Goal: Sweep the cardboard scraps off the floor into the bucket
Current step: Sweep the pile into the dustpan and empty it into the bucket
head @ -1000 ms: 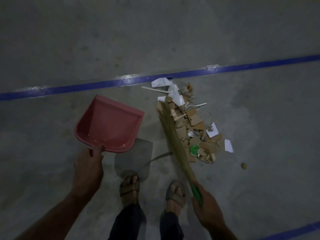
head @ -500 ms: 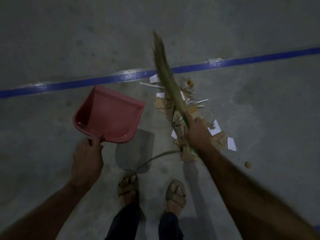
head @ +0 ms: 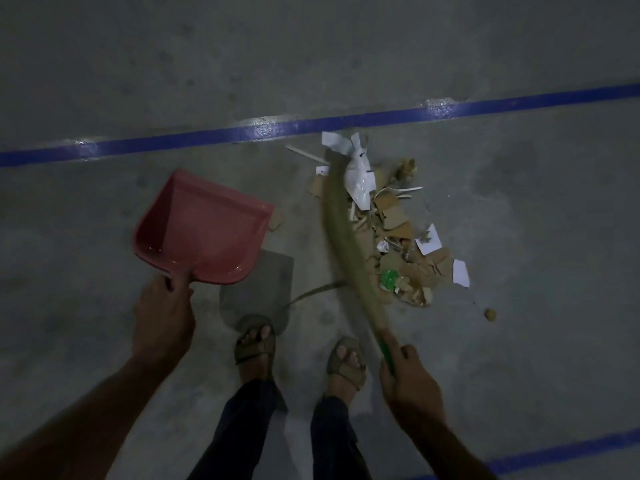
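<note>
Head view: your left hand (head: 162,317) gripped the red dustpan (head: 201,230), your right hand (head: 410,386) the broom (head: 346,237). Cardboard scraps (head: 394,233) lay right of its blurred bristles, near the blue line (head: 207,138); bare floor (head: 536,220) beyond. No bucket showed.

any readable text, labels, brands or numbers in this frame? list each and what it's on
None can be read.
White paper scraps: a few dark specks, too small and blurred to tell whether they are print.
Green scrap: pale marks on it, not legible.
Pink dustpan: no label shows.
Broom, with its green handle in the right hand: no marking shows.
Blue floor line: plain stripe, no lettering.
</note>
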### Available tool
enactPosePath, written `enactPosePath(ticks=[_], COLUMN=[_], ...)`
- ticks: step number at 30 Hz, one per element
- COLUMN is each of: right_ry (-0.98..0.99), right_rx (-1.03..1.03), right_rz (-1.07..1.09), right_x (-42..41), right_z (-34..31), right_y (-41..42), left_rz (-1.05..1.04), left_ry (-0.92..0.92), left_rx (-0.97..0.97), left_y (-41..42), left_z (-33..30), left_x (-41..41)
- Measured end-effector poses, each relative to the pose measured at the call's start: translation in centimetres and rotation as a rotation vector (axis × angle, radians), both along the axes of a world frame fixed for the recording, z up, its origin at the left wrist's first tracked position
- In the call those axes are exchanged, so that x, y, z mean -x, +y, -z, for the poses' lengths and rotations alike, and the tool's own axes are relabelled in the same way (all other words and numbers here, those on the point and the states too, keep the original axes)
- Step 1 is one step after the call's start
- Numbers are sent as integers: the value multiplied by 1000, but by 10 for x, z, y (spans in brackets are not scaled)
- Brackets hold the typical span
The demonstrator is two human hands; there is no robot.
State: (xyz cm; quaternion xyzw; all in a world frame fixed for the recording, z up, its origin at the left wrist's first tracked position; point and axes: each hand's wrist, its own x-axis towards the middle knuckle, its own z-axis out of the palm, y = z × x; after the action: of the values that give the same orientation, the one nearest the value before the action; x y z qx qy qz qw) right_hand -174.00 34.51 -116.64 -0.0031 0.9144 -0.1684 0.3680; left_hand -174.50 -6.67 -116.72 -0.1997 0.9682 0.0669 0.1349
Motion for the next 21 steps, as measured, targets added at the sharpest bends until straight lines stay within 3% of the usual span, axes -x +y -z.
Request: enactPosePath(ticks=[6, 9, 15, 21], right_ry=[-42, -128, -42, 34], right_rx=[41, -75, -124, -84], right_rz=[-347, -291, -142, -269], right_x=[2, 29, 25, -54], right_z=[53, 68, 27, -1], right_y=[-70, -77, 19, 87], left_rz=[-35, -2, 116, 54], left_ry=[-97, -106, -141, -145], left_rx=[49, 31, 30, 32], left_y=[12, 23, 65, 111], left_z=[-1, 2, 5, -2], left_x=[-47, -66, -99, -145])
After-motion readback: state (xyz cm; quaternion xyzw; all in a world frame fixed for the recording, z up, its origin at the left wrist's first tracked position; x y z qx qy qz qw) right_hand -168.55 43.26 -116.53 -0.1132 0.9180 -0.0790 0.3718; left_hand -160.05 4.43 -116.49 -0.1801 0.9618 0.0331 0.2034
